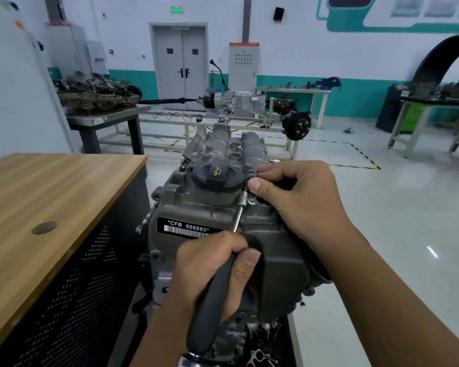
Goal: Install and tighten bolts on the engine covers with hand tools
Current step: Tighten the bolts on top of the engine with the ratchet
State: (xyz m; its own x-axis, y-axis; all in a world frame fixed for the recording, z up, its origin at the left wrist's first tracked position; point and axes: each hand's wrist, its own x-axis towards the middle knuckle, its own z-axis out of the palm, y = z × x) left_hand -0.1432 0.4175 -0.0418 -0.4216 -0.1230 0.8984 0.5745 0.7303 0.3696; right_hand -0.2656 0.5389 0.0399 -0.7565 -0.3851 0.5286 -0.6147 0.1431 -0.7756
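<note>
**K:** Workshop bay: grey double door (180,65) at the back, gearbox with propshaft (224,100) on a frame, wood-topped worktop (48,197) to the left. What's in front?

**R:** Engine (217,215) on a stand, just right of the worktop. Black oil filler cap (217,174) on top, label reading "CFB 666660" (187,227) facing the camera.

**K:** Tool?

**R:** Ratchet wrench (217,284). Left hand (210,274) wrapped tight round its black grip, thumb up the side. Chrome shank runs up and away to the ratchet head (243,200), sitting on the cover just right of the filler cap.

**K:** Right hand?

**R:** Right hand (300,197) is over the cover's right edge, thumb and forefinger pinched narrow at the head end of the wrench. Can't tell if they hold the socket or a bolt, fingers hide it.

**K:** Cover itself?

**R:** Cam cover (225,144) runs away from the camera, open round bores down its middle.
</note>
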